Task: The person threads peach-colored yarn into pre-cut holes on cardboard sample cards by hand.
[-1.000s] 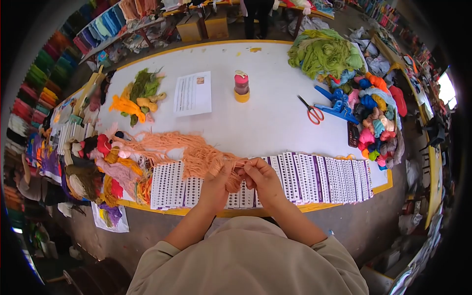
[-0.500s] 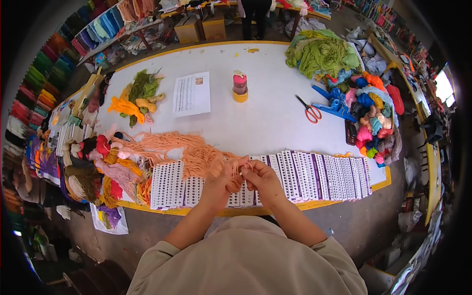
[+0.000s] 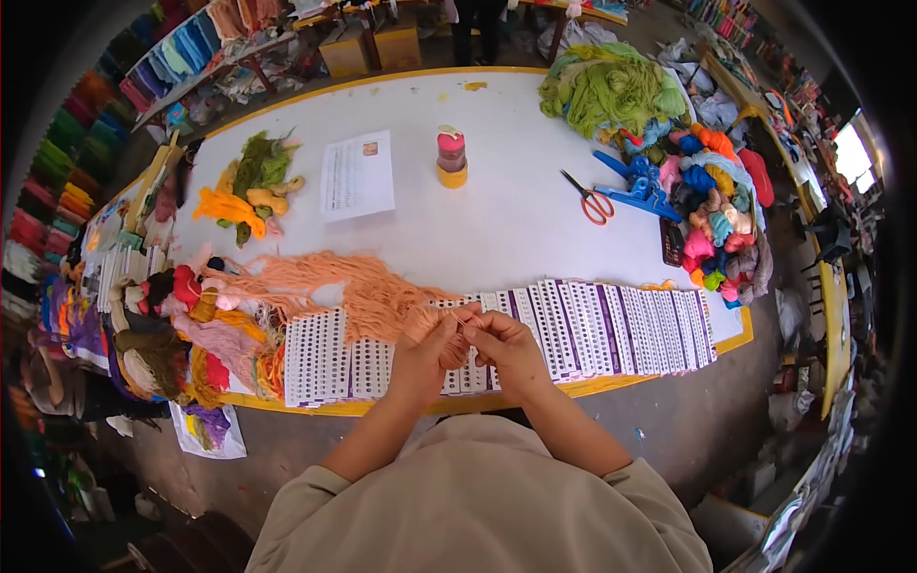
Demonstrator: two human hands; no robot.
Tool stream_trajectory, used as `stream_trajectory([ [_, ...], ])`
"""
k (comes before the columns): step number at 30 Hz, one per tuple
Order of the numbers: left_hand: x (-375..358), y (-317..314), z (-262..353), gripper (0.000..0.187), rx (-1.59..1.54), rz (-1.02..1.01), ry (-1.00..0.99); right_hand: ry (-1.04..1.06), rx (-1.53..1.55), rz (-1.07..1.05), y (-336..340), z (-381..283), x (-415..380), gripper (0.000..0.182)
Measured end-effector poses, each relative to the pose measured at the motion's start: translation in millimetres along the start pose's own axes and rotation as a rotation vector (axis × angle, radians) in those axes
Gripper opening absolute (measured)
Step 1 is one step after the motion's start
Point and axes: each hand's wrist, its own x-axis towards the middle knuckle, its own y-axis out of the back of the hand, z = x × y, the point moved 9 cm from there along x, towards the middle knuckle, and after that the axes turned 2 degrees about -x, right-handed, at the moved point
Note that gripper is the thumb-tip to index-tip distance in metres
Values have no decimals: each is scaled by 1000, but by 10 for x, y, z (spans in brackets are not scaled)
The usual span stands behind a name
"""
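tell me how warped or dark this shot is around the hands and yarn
Head view: strong fisheye bends the table edge and blackens the corners; even daylight, no glare; left hand, right hand and peach yarn look sharp.

No legible text — printed sheet [image 3: 356, 178] shows rows too small to read; punched cards [image 3: 611, 329] bear no readable marks.

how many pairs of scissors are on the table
1. The orange-handled scissors lie on the white table, right of centre, just left of the blue tool beside the heap of coloured yarn. More could be hidden under the yarn piles.
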Motion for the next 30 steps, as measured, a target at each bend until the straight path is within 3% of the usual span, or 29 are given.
stream_trajectory([
  [6, 201, 4, -7, 26, 158, 105, 38, -92, 86, -53, 103, 22, 189, 11],
  [8, 371, 268, -29, 25, 238, 205, 53, -233, 125, -242, 121, 37, 192, 13],
  [9, 477, 315, 18, 24, 186, 91, 62, -326, 156, -323, 155, 69, 169, 13],
  [10, 556, 487, 152, 21, 225, 176, 54, -265, -115, -238, 353, -29, 208, 11],
  [11, 617, 700, 319, 19, 267, 261, 46, -136, -137, -81, 676, -103, 333, 10],
  [12, 737, 1145, 335, 16, 9, 185, 102, -8, -158, 74, 1073, -116, 452, 10],
  [13, 825, 1591, 395, 14, -248, 110, 153, 267, -270, 240, 1558, -260, 485, 6],
  [14, 830, 1853, 579, 14, -307, 228, 141, 489, -399, 366, 2072, -355, 501, 18],
  [16, 843, 2460, 953, 17, -400, 381, 72, 364, 74, 609, 2909, -260, 513, 19],
  [17, 838, 2899, 1147, 18, -436, 420, 21, 280, 316, 587, 3222, -219, 496, 18],
  [18, 800, 3341, 1421, 18, -295, 449, -14, 283, 386, 570, 3597, -200, 445, 19],
  [19, 758, 3703, 1699, 19, -156, 474, -48, 329, 542, 393, 4074, -106, 449, 15],
  [20, 644, 4006, 1984, 20, -146, 608, -147, 324, 522, 602, 4603, -77, 278, 15],
  [21, 498, 4198, 2233, 22, -134, 743, -248, 288, 442, 603, 4985, -148, 144, 19],
  [23, 214, 4226, 2530, 27, -302, 875, -370, 363, 354, 1102, 5865, -450, -511, 23],
  [24, 118, 4107, 2561, 27, -298, 885, -368, 286, -555, 1346, 6152, -834, -947, 18],
  [26, 187, 3379, 2621, 32, -92, 554, -450, 388, 32, 1566, 6216, -890, -1310, 12],
  [27, 200, 2892, 2283, 28, -153, 853, -482, 401, -304, 1485, 6177, -992, -1156, 14],
  [28, 370, 2822, 1851, 26, -137, 738, -290, 407, -631, 1377, 6118, -1047, -992, 17],
  [29, 583, 2774, 1309, 23, -125, 549, -45, 294, -453, 1224, 5512, -923, -551, 23],
  [30, 729, 2673, 767, 21, -63, 334, 189, 256, -701, 1069, 5243, -792, -166, 25],
])
